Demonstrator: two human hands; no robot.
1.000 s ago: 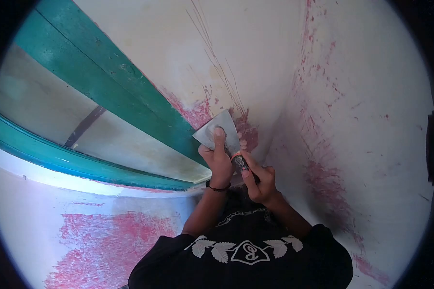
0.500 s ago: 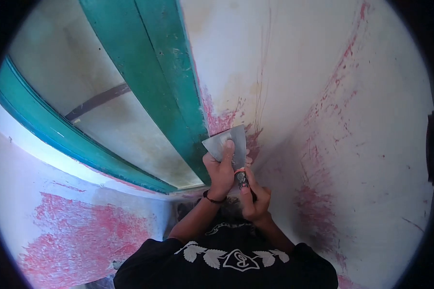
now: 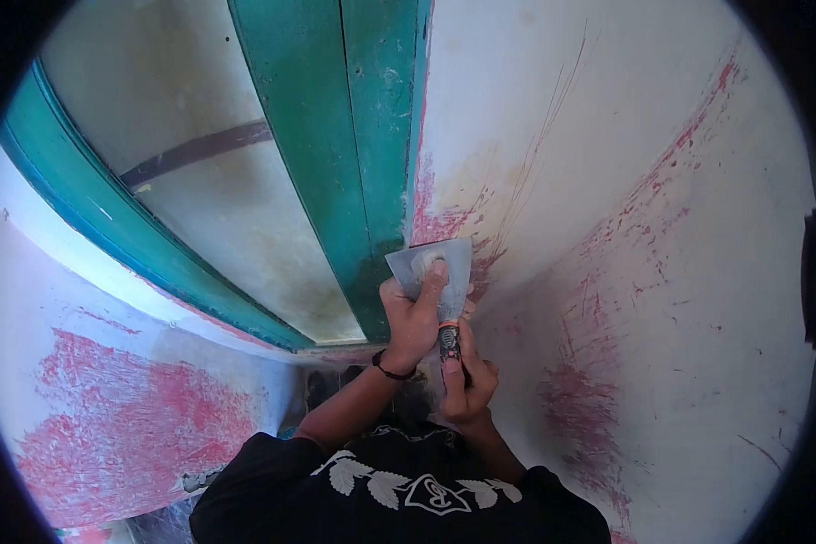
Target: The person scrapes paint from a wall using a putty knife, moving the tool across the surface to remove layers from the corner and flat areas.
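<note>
A broad-bladed scraper point(image 3: 459, 272) is held in both of my hands, its wide metal edge by the wall beside the green wooden frame point(image 3: 376, 181). My right hand point(image 3: 471, 385) wraps round the dark handle, which has an orange band near the blade. My left hand point(image 3: 412, 313) grips the blade itself, with the thumb pressed flat on its upper face over a pale smear; its other fingers are mostly hidden behind the metal. Just past the blade edge, red scraped patches point(image 3: 440, 223) show through the pale wall paint.
Pale wall point(image 3: 698, 299) with red streaks curves round on the right. At lower left is another wall with a large red bared patch point(image 3: 145, 426). Pale panels crossed by a brown bar point(image 3: 195, 152) fill the green frame.
My view has swung, so the green frame and wall appear farther right. The scraper's blade edge lies more level in view, and both hands keep their hold on it.
</note>
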